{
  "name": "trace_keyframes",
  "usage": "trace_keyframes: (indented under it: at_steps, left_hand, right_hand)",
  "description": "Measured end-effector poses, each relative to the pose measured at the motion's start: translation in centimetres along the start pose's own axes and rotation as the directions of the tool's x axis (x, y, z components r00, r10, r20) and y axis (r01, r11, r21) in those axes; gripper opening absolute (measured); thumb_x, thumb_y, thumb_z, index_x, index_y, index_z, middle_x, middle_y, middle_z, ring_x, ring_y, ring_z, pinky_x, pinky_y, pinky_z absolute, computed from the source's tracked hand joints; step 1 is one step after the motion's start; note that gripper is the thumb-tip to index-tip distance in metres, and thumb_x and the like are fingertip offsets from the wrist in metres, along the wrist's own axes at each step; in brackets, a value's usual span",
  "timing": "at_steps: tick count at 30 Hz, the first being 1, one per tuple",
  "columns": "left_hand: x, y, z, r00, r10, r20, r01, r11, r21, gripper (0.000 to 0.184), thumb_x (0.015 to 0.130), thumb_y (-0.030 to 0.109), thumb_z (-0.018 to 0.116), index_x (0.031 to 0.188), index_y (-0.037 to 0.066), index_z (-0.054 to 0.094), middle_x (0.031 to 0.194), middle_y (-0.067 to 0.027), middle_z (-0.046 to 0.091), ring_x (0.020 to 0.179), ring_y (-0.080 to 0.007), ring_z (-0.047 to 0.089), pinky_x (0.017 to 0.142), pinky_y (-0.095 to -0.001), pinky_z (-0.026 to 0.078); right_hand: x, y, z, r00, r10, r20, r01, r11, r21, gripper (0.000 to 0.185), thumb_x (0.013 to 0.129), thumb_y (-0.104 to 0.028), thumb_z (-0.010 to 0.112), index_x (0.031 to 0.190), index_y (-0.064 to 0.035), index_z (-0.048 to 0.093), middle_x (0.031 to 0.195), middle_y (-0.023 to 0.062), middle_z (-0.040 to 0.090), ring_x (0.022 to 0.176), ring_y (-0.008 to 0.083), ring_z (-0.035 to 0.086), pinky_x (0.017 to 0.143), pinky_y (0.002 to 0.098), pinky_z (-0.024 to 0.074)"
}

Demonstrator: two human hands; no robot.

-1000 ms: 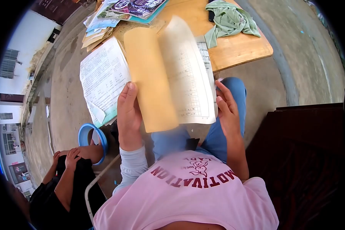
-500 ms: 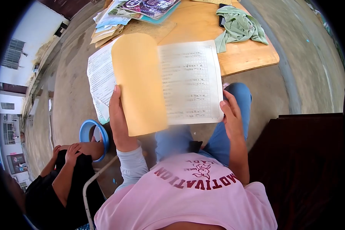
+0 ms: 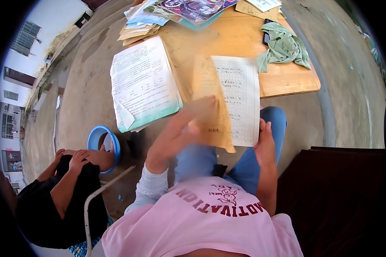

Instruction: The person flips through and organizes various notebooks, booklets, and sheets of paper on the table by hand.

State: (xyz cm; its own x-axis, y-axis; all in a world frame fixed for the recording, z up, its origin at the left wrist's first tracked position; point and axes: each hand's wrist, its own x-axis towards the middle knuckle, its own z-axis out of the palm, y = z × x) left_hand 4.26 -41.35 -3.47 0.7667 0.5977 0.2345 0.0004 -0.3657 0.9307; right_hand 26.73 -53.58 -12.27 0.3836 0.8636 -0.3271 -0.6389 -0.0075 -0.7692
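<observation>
A booklet [image 3: 239, 105] with gridded, written pages is held above my lap, close to the table's front edge. My right hand [image 3: 265, 143] pinches its lower right corner, thumb on top. Its tan paper cover [image 3: 218, 118] is swung partway over the pages and bends along the left side. My left hand [image 3: 180, 132] lies against the cover, its fingers smeared by motion, so their grip cannot be made out. To the left of the booklet, a thick stack of printed sheets [image 3: 143, 81] with a greenish lower edge and a folded corner rests at the table's edge.
On the wooden table [image 3: 287, 81] are a green cloth [image 3: 285, 47] over a dark phone [image 3: 266, 37], a pile of papers and magazines [image 3: 193, 9], and tan cards [image 3: 255, 9]. Another person [image 3: 60, 192] sits at left beside a blue basin [image 3: 116, 156]. A dark piece of furniture [image 3: 339, 192] stands right.
My left hand has moved rightward across the booklet, and the tan cover has swung right over the pages. The printed stack at left is now uncovered. My right hand keeps its corner hold.
</observation>
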Motion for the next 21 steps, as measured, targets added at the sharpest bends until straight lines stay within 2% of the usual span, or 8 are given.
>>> trace_keyframes:
  at_steps: [2,4,6,8,11,13,16,21]
  left_hand:
    - [0.6,-1.1,1.9,0.978,0.005,0.210,-0.099,0.892,0.440,0.043,0.089,0.025,0.065,0.126,0.004,0.056,0.132,-0.0148,0.054,0.124,-0.0323,0.048,0.104,-0.0391,0.035]
    - [0.4,-2.1,2.9,0.993,-0.015,0.118,-0.040,0.893,0.449,0.037,0.087,0.018,0.065,0.121,0.004,0.059,0.127,-0.0129,0.058,0.119,-0.0316,0.051,0.101,-0.0393,0.038]
    - [0.5,-2.2,3.0,1.000,-0.024,-0.012,0.026,0.927,0.373,0.032,0.086,0.013,0.065,0.117,0.004,0.061,0.122,-0.0121,0.060,0.115,-0.0308,0.054,0.098,-0.0390,0.041]
    - [0.1,-1.2,1.7,0.977,-0.043,-0.207,0.090,0.971,0.223,0.027,0.086,0.009,0.063,0.112,0.003,0.063,0.118,-0.0124,0.062,0.113,-0.0300,0.056,0.096,-0.0383,0.043]
    - [-0.6,-0.2,-2.5,0.822,0.198,-0.534,0.124,0.853,0.507,0.023,0.086,0.007,0.063,0.108,0.003,0.064,0.115,-0.0140,0.063,0.110,-0.0307,0.058,0.093,-0.0373,0.045]
    - [-1.9,-0.2,-5.5,0.720,0.301,-0.626,0.301,0.677,0.672,0.027,0.086,0.011,0.064,0.112,0.003,0.062,0.122,-0.0163,0.059,0.114,-0.0320,0.055,0.095,-0.0384,0.044]
    - [-5.1,-3.5,-9.3,0.695,0.202,-0.690,0.598,0.368,0.711,0.046,0.084,0.020,0.067,0.125,0.005,0.053,0.138,-0.0180,0.045,0.123,-0.0339,0.047,0.100,-0.0415,0.041]
    - [-8.0,-4.4,-10.0,0.641,0.002,-0.767,0.644,0.542,0.540,0.044,0.083,0.014,0.064,0.125,0.004,0.052,0.133,-0.0197,0.049,0.120,-0.0370,0.050,0.099,-0.0406,0.042]
  right_hand:
    - [0.0,-0.2,0.4,0.998,0.045,0.035,-0.048,0.993,0.107,0.047,0.102,-0.039,0.040,0.131,-0.0033,0.045,0.109,0.0052,0.061,0.092,0.0132,0.063,0.063,0.0313,0.0549]
    - [-0.1,-0.4,-0.2,0.993,0.061,0.100,-0.070,0.994,0.086,0.045,0.101,-0.036,0.043,0.132,-0.0030,0.043,0.108,0.0060,0.061,0.089,0.0138,0.064,0.061,0.0297,0.0545]
    - [-0.1,0.4,-1.1,0.990,-0.052,0.129,0.094,0.932,-0.349,0.043,0.100,-0.031,0.046,0.133,-0.0029,0.041,0.105,0.0067,0.061,0.081,0.0127,0.063,0.056,0.0260,0.0523]
    - [0.2,0.8,-1.2,0.976,-0.128,0.175,0.201,0.837,-0.509,0.041,0.100,-0.025,0.047,0.134,-0.0029,0.040,0.103,0.0070,0.061,0.073,0.0110,0.061,0.051,0.0224,0.0491]
    - [0.0,-1.2,0.0,0.966,-0.202,0.161,0.253,0.870,-0.424,0.036,0.099,-0.018,0.046,0.132,-0.0027,0.041,0.100,0.0068,0.059,0.068,0.0093,0.057,0.050,0.0205,0.0449]
    - [-1.1,-4.2,2.0,0.959,-0.250,0.136,0.283,0.887,-0.365,0.030,0.100,-0.015,0.043,0.127,-0.0021,0.044,0.098,0.0064,0.058,0.072,0.0106,0.054,0.056,0.0234,0.0450]
    - [-0.5,-5.8,3.6,0.927,-0.343,0.151,0.374,0.868,-0.327,0.031,0.100,-0.015,0.042,0.129,-0.0024,0.041,0.096,0.0067,0.058,0.066,0.0103,0.053,0.050,0.0235,0.0432]
    - [1.4,-5.1,6.7,0.891,-0.364,0.273,0.431,0.867,-0.251,0.039,0.100,-0.017,0.045,0.135,-0.0025,0.039,0.102,0.0049,0.059,0.066,0.0054,0.053,0.045,0.0184,0.0411]
